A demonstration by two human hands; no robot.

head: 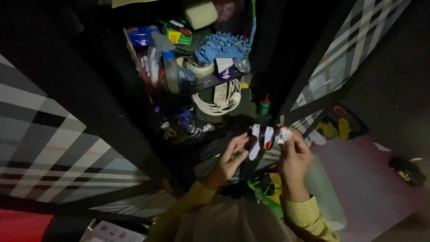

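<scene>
In the dim head view my left hand (pixel 231 157) and my right hand (pixel 293 157) are raised together in front of an open dark cabinet. Between them is a small white, black and red object (pixel 262 138); my left fingers pinch its lower white end. My right fingers pinch a small crumpled white piece (pixel 284 134) at its right side. Both arms wear yellow ribbed sleeves (pixel 309 217).
Cabinet shelves hold a spray bottle (pixel 169 62), a blue fluffy mitt (pixel 222 47), a tape roll (pixel 200 68), a coiled white power strip (pixel 221 99) and a green bottle with a red cap (pixel 264 105). Plaid-patterned cabinet doors (pixel 53 148) stand open on both sides. Pink mat (pixel 371 179) at right.
</scene>
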